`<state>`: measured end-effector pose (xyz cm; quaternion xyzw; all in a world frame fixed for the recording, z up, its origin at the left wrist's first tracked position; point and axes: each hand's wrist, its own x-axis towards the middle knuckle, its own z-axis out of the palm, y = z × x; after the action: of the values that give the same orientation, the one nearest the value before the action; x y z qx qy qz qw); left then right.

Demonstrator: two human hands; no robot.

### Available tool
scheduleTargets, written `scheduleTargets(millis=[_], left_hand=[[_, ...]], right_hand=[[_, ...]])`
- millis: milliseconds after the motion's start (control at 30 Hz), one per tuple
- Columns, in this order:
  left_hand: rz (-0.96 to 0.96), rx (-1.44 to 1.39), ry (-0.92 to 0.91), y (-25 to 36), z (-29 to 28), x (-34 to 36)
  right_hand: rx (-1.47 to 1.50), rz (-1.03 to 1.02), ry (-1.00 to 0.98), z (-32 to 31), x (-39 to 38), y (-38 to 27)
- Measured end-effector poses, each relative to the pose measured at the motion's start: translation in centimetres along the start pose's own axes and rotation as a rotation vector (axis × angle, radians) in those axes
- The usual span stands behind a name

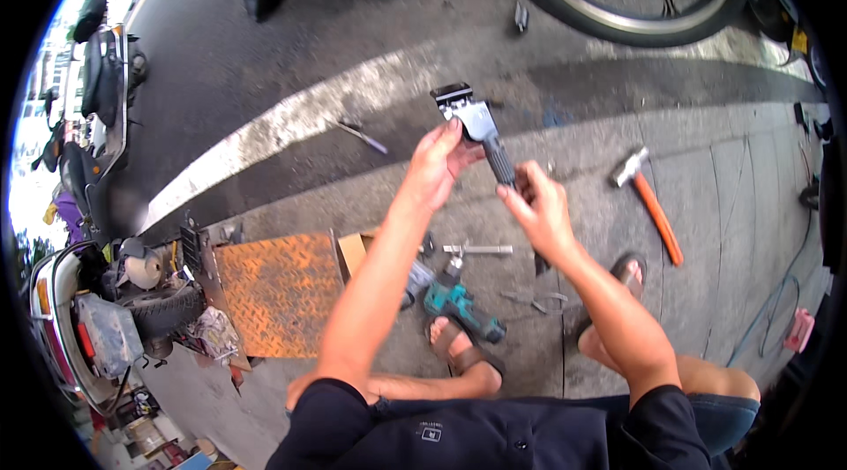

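Between both my hands is a grey part with a ribbed dark handle point(498, 159) and a black, flat-ended head; its exact kind is unclear. My left hand point(437, 163) grips its grey body with thumb and fingers. The fingers of my right hand point(538, 210) close on the lower end of the ribbed handle. On the ground below lie a teal cordless drill or impact driver point(457, 301) beside my foot, a silver bar-like tool point(479, 249) and pliers point(535, 299). A hammer with an orange handle point(657, 217) rests to the right.
A screwdriver point(363, 138) lies beyond my left hand. An orange rusty tread plate point(278, 294) and a cardboard box point(354, 251) are on the left. A large wheel point(618, 29) stands at the far side. Parked scooters point(104, 108) line the left; a cable point(772, 316) runs at right.
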<state>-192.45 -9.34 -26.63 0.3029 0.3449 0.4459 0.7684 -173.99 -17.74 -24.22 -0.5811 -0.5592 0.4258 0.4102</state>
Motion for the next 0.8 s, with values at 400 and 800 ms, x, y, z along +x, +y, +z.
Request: scheduleTargets(millis=[400, 800], left_hand=[[0.473, -0.124, -0.126, 13.0, 13.6, -7.4], [0.663, 0.130, 0.102, 16.8, 16.0, -12.8]], right_hand=[[0.046, -0.460, 0.126, -2.0, -0.3, -14.6], [0.292, -0.475, -0.009, 0.1, -1.6, -18.4]])
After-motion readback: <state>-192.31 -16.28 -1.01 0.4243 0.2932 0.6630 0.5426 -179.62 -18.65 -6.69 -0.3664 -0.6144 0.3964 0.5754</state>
